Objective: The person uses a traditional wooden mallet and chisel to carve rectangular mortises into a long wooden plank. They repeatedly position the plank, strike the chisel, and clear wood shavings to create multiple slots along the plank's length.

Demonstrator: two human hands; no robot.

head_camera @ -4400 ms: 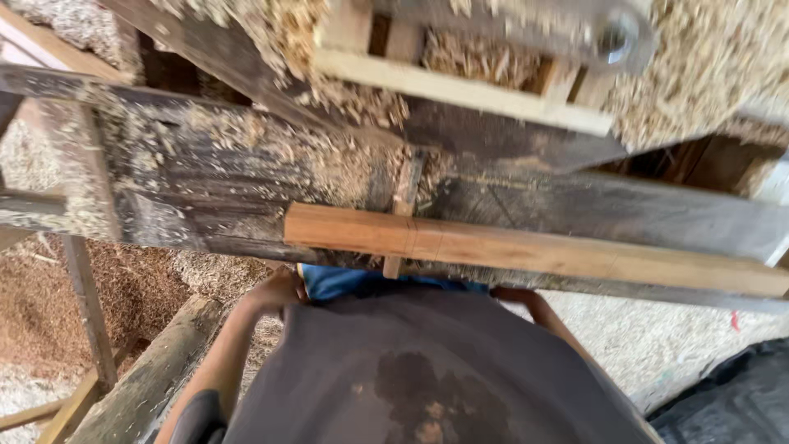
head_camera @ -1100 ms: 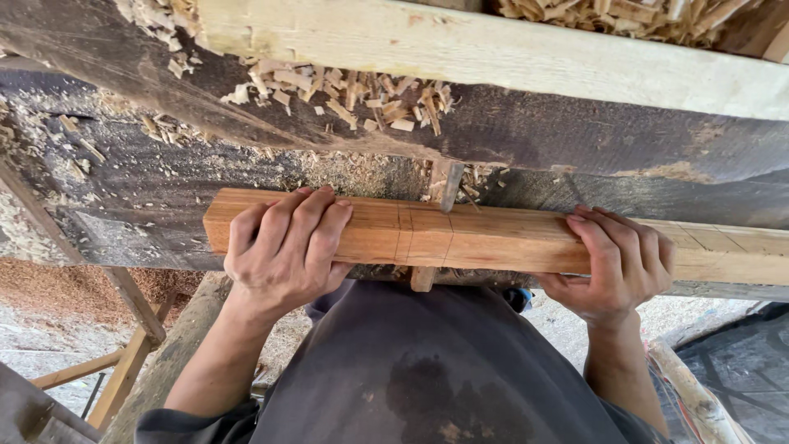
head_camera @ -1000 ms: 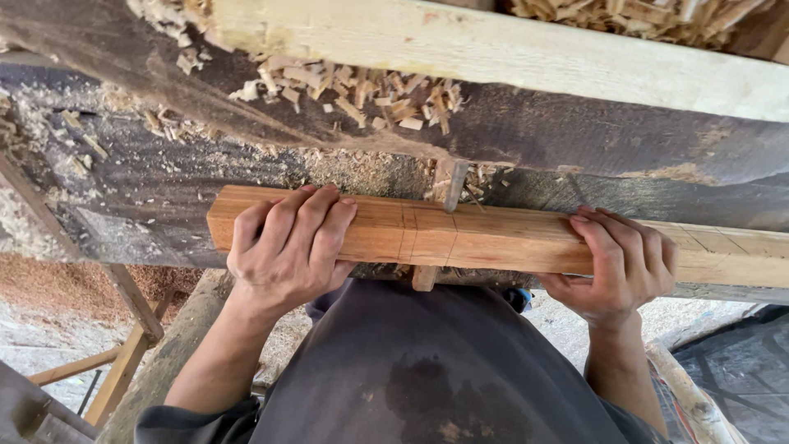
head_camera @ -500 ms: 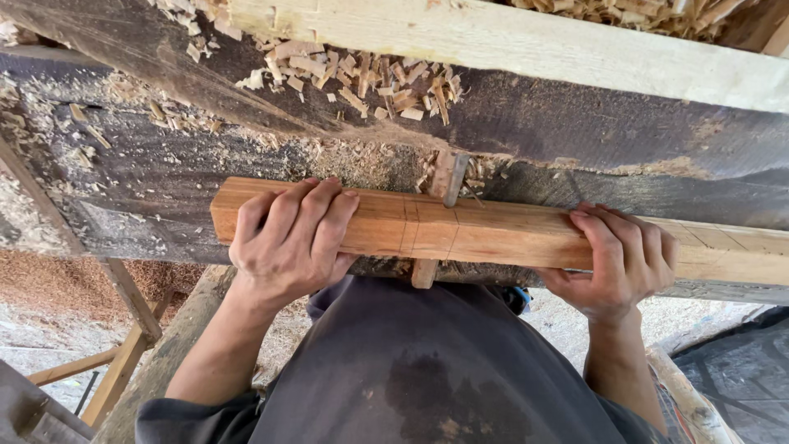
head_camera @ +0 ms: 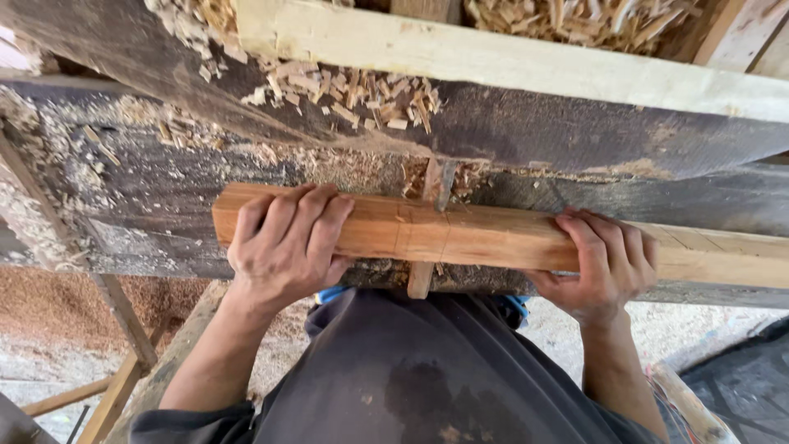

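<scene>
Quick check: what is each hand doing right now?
Left hand: closed over the wooden bar near its left end.
Right hand: closed around the same bar, further right.

A long, squared bar of reddish-brown wood (head_camera: 485, 238) lies flat and nearly level across a dark, weathered plank bench (head_camera: 164, 181), its right end paler and running out of view. Thin pencil lines cross its middle. Its left end is cut square, its top face smooth and clean.
</scene>
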